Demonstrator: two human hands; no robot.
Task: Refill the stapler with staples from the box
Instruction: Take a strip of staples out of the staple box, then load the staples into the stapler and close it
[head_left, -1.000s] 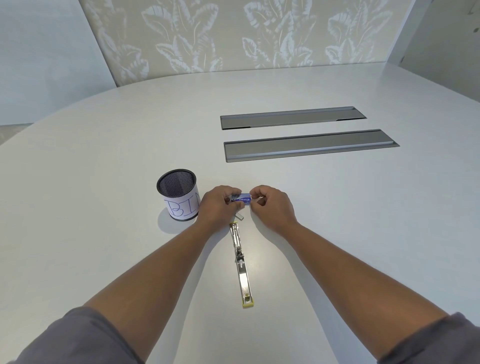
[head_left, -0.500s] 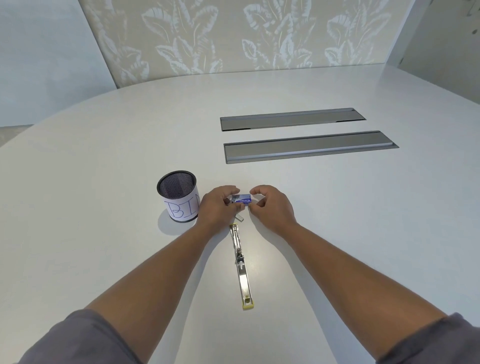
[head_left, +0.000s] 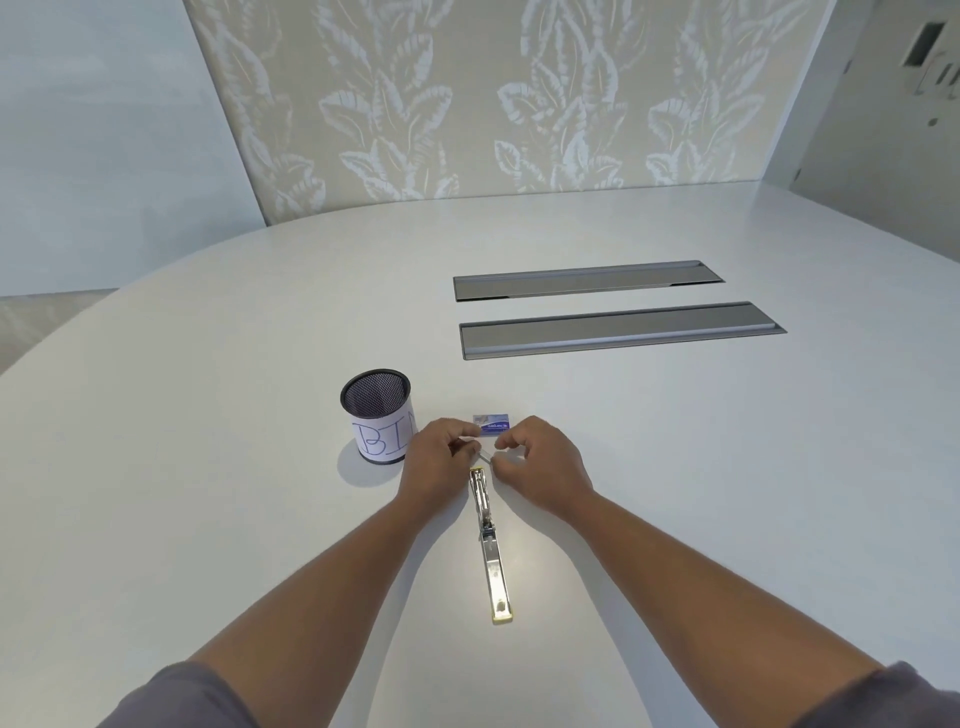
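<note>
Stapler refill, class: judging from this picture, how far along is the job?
Done: the stapler lies opened flat on the table, and the staple box sits beyond the hands. In hand: the left hand and right hand pinch a small strip of staples together. Left: seating it and closing the stapler.

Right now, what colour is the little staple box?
The staple box is mostly blue, with a paler patch at its left end; the head view shows it lying on the table.

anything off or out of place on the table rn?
Nothing stands out. The stapler lies opened flat on the table, as refilling needs. The staple box sits intact just beyond both hands, which hold a small silvery strip between them. The mesh cup stands upright. No spills.
</note>
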